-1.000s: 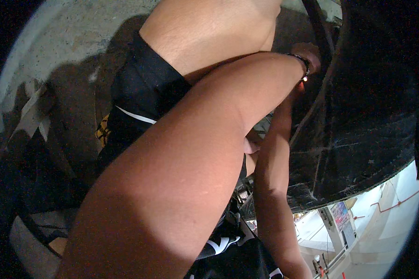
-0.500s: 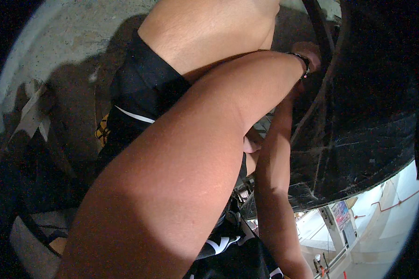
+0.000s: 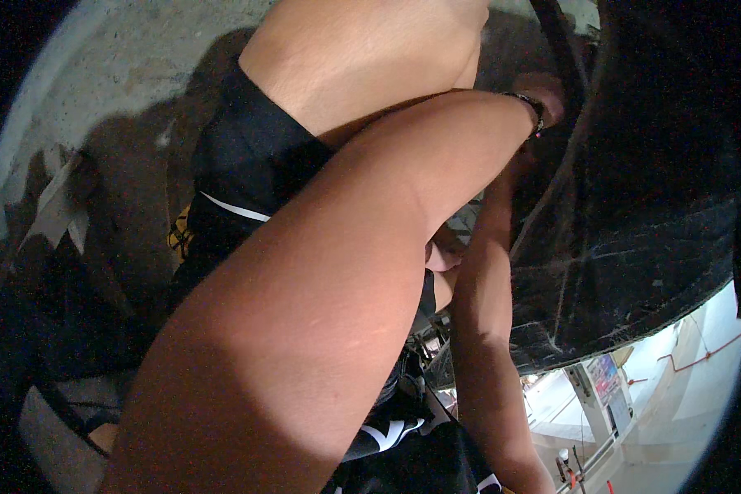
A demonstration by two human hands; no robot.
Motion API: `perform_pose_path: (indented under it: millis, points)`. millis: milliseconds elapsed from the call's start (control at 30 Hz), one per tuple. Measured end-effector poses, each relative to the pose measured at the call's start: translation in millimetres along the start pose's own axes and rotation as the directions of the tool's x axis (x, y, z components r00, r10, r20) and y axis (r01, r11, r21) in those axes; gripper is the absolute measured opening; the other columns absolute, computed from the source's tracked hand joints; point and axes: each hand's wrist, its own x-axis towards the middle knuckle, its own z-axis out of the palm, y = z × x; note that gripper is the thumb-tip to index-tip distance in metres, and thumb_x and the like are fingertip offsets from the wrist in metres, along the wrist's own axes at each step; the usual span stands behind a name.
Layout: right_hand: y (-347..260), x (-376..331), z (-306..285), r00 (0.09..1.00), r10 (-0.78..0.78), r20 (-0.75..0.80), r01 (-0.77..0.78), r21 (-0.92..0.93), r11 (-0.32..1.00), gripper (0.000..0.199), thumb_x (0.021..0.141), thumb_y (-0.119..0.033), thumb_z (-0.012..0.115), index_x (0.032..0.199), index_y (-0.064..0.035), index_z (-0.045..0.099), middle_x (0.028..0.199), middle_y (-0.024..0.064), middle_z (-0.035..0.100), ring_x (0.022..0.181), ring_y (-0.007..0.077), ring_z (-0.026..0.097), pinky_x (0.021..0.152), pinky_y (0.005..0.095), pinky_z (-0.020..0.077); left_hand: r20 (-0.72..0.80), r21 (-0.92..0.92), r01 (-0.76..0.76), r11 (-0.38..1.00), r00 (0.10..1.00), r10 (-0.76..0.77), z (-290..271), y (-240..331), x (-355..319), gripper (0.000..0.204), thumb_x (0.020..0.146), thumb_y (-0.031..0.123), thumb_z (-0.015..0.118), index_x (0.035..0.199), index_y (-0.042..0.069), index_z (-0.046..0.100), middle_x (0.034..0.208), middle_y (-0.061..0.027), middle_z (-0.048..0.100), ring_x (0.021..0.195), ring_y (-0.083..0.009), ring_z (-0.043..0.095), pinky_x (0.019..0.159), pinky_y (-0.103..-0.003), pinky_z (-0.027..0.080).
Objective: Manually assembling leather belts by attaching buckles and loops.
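A huge black, round-edged, tyre-like thing [image 3: 650, 272] with a dull, scuffed surface fills the right side; pale scratches and scrape lines run over its lower part, and its upper part sinks into deep shadow. The bare left forearm [image 3: 305, 305] slants across the middle from the lower left toward this thing's dark upper left part. At the upper left is a speckled grey, stone-like surface [image 3: 132, 74], partly under a broad shadow. A bare bent leg [image 3: 370, 53] rises beyond the forearm, out of black cloth shorts [image 3: 251, 156] edged with a thin white stripe. The slimmer-looking bare right forearm [image 3: 484, 305] comes up from the lower edge, in front of the black thing. The left hand [image 3: 543, 92] is bent over at the wrist, beside the black thing's shadowed inner part; its fingers are hidden, so I cannot tell whether it grips anything. The right hand [image 3: 519, 160], just below that wrist, is too dark to tell its state either. Smallest is a dark beaded bracelet [image 3: 538, 115] on the left wrist. Compared with one second ago, the bright glint by the bracelet has faded to a faint pinkish dot, the leg sits slightly farther left, and both hands remain at the same spot.
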Motion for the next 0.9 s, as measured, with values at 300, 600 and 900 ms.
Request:
perform_pose_path:
  millis: [300,600,900]
  points:
    - [79,21,43,1.000,0.004,-0.007,-0.003,0.154,0.988,0.054,0.099,-0.047,0.070,0.121,0.0025,0.070,0.111,0.0119,0.075,0.099,0.0245,0.066,0.089,0.0399,0.0525,0.018,0.169,0.051,0.984,0.998,-0.055,-10,-36,1,0.032,0.087,0.016,0.067,0.116,0.011,0.081,0.125,-0.0138,0.076,0.116,-0.0318,0.074,0.093,-0.043,0.060]
    - [182,200,-206,0.955,0.148,-0.255,-0.160,-0.025,0.987,0.051,0.095,-0.051,0.073,0.088,-0.0040,0.056,0.079,0.0033,0.058,0.074,0.0176,0.052,0.065,0.0357,0.0416,0.307,-0.022,-0.339,0.941,0.893,0.329,58,108,5,0.031,0.089,0.018,0.067,0.116,0.012,0.081,0.123,-0.0135,0.077,0.114,-0.0311,0.074,0.094,-0.043,0.059]
    - [94,90,-45,0.907,-0.359,-0.222,0.364,-0.019,0.931,0.047,0.100,-0.043,0.069,0.105,0.0030,0.066,0.095,0.0079,0.066,0.080,0.0212,0.055,0.073,0.0396,0.0482,0.102,0.035,-0.210,0.977,0.973,0.205,68,25,43,0.028,0.093,0.022,0.066,0.115,0.013,0.081,0.121,-0.0128,0.078,0.114,-0.0308,0.075,0.090,-0.045,0.060]
